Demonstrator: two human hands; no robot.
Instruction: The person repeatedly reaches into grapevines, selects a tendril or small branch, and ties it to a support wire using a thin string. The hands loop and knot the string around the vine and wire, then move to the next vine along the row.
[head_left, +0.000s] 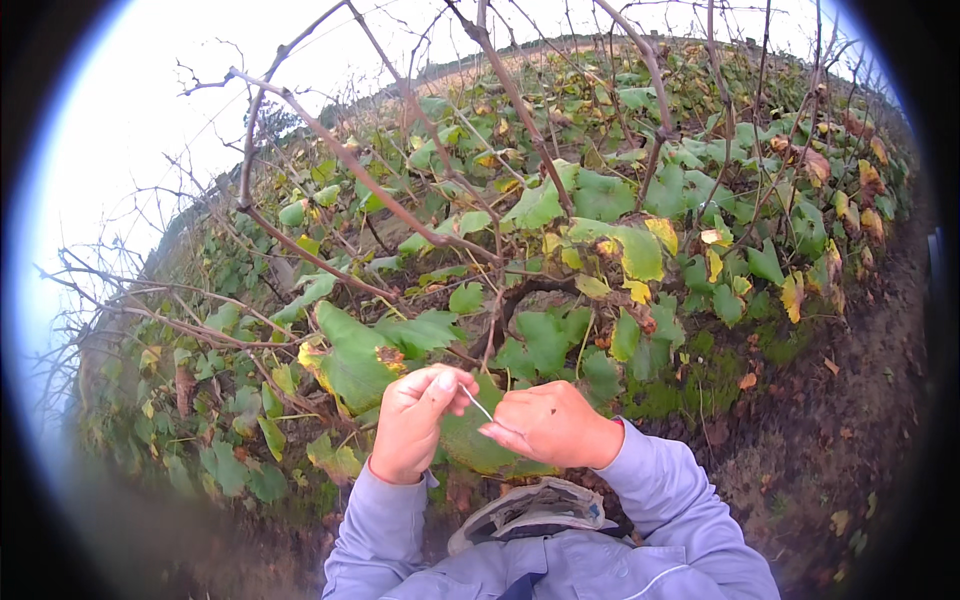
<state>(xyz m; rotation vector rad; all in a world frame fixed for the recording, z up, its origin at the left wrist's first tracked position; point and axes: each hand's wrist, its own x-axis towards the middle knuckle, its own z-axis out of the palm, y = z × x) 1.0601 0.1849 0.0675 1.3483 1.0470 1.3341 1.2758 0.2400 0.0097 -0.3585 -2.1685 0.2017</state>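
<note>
Between my two hands a thin, light-coloured tie or piece of string (475, 403) is stretched at a slant. My left hand (420, 420) pinches its upper end between thumb and fingers. The fingers of my right hand (551, 426) are curled round the lower end. Both hands are in front of a grapevine, close to a large green vine leaf (472, 439). A thin upright cane (495, 322) rises just behind my fingertips. At my waist an open cloth pouch (536, 506) hangs; what lies inside it is hard to make out.
Bare vine canes (360, 169) arch up and across in front of me. A thick, dark, bent vine trunk (517, 296) stands behind the leaves. Green and yellowing leaves (622, 244) spread along the row. Brown soil with fallen leaves (810, 435) lies to the right.
</note>
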